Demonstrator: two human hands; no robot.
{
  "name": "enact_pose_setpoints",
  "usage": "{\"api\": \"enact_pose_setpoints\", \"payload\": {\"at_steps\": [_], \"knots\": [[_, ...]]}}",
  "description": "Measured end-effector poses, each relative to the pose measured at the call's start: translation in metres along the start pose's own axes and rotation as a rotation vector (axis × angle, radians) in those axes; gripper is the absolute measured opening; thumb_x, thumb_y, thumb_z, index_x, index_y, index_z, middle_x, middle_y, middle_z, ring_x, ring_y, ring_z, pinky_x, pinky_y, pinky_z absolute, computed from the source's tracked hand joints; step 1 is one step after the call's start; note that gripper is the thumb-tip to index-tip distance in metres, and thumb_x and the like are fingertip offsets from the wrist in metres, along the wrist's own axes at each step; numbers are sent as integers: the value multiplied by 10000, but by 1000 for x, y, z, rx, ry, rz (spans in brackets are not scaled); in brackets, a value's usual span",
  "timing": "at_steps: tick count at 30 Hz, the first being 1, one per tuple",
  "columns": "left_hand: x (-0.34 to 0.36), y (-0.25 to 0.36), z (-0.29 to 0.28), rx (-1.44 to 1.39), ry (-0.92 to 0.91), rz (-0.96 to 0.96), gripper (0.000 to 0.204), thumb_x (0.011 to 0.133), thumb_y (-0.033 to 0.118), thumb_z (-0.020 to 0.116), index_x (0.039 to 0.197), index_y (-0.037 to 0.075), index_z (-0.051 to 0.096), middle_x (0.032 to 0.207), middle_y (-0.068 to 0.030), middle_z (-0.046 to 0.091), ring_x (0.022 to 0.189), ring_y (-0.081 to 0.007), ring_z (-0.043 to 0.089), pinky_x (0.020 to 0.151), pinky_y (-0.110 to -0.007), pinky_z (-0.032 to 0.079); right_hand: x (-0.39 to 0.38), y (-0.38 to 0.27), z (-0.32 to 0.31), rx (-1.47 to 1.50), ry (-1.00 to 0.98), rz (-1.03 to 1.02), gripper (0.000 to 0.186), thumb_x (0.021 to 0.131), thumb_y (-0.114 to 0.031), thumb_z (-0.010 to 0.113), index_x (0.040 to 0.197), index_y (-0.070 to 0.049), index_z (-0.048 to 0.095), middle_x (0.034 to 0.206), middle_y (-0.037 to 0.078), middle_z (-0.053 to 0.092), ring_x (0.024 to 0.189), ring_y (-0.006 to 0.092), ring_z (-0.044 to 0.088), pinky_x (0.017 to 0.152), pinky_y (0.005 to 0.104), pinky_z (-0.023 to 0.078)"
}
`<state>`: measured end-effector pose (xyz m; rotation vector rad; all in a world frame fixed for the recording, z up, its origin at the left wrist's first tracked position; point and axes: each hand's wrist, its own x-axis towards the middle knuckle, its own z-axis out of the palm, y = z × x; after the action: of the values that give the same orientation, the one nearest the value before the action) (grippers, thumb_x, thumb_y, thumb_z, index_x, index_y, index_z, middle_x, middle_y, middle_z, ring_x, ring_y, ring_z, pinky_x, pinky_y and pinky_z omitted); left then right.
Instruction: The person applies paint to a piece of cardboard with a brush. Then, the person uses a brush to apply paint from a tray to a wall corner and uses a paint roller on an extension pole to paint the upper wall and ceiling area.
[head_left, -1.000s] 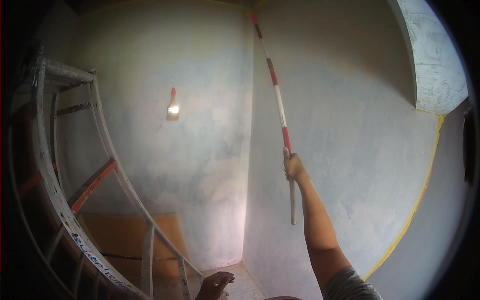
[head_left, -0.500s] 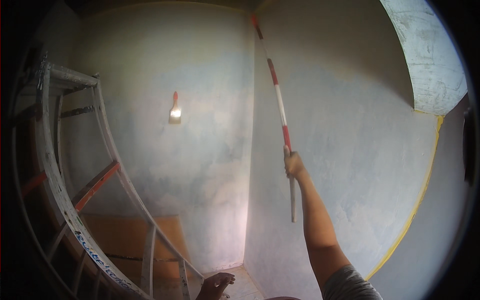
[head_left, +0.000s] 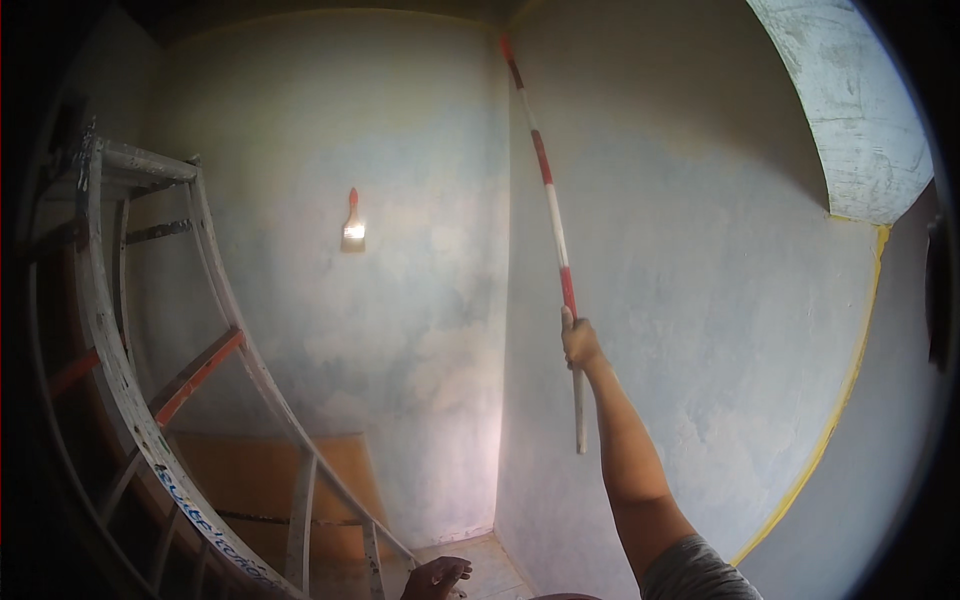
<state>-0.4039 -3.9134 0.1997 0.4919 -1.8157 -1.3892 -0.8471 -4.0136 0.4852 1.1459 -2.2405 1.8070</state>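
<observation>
A long pole (head_left: pixel 557 225) banded in red and white is gripped by my right hand (head_left: pixel 580 343) near its lower end, with the arm raised. Below the fist, a plain pale stretch of the pole sticks out. Its far end reaches up to the corner where two walls meet, near the ceiling; the reddish tip is too blurred to make out. My left hand (head_left: pixel 438 578) hangs low at the bottom edge, fingers loosely curled and thumb apart, with nothing visible in it. Against the left wall (head_left: pixel 420 300) is a flat paintbrush (head_left: pixel 353 222), its red-tipped handle upward.
A paint-spattered stepladder (head_left: pixel 215 240) with orange-red rungs stands close on the left. Behind it, a brown board (head_left: pixel 345 470) leans at the wall's foot. Pale floor tiles (head_left: pixel 490 560) show below the corner. To the right, a yellow strip (head_left: pixel 845 410) edges the patchy blue-grey wall (head_left: pixel 700 300).
My right hand and the pole have shifted slightly down and left, the pole's tip still by the corner. My left hand has dropped a little lower.
</observation>
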Motion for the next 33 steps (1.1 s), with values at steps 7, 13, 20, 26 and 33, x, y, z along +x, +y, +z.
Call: {"api": "enact_pose_setpoints", "payload": {"at_steps": [7,13,20,26,33], "knots": [[1,-4,-6,-54,-15,-51,437,1062,430,559,1031,17,695,1002,-95,698,948,-200,653,884,-351,525,-21,57,33,-76,85,-80,819,1029,-634,417,890,131,674,813,383,667,767,500,711,716,512,581],[-7,2,-12,-20,6,-19,410,1065,402,561,1037,15,695,1014,-96,699,953,-208,653,900,-354,522,-24,-43,18,51,-84,43,798,1040,-612,423,897,147,629,812,400,657,850,543,692,759,541,565],[4,-12,-9,-5,-54,11,400,1066,381,544,1079,14,703,1021,-103,718,952,-221,672,907,-362,527,-51,87,54,-144,86,-155,841,1009,-684,428,917,119,660,858,389,673,867,470,718,834,490,555],[12,10,-1,48,-67,-21,402,1059,391,554,1091,19,704,1004,-102,722,955,-225,678,882,-373,532,6,-9,-6,-58,-54,-24,833,1009,-696,398,877,106,580,667,189,625,482,283,646,410,408,532],[7,-13,0,63,-71,10,489,1063,471,506,1066,19,692,975,-124,712,937,-245,675,878,-387,527,-45,96,30,-153,146,-219,761,1029,-582,489,858,145,637,777,400,643,764,511,706,690,529,574]]}}
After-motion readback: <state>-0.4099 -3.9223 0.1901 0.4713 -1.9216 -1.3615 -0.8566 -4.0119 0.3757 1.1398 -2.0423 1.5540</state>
